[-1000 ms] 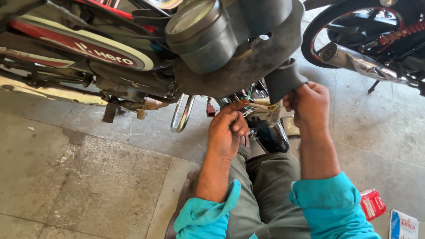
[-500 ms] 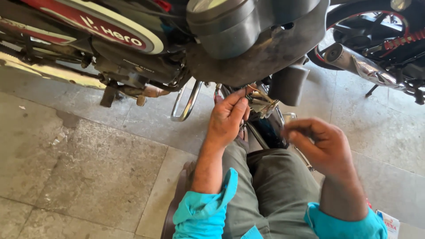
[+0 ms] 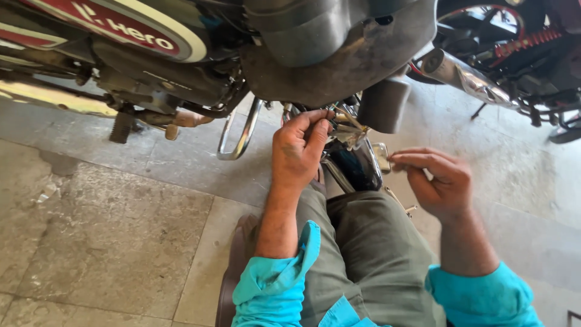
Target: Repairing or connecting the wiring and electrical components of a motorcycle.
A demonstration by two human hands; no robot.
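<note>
Two hands are seen under the motorcycle (image 3: 339, 54); the left hand (image 3: 299, 151) is pinched on a metal fitting (image 3: 348, 124); the right hand (image 3: 439, 181) is closed beside the mirror (image 3: 381, 156).

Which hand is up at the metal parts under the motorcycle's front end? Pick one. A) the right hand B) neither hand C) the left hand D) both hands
C: the left hand has its fingertips on the small metal parts under the motorcycle, while the right hand is held apart, lower and to the side, fingers pinched together.
</note>
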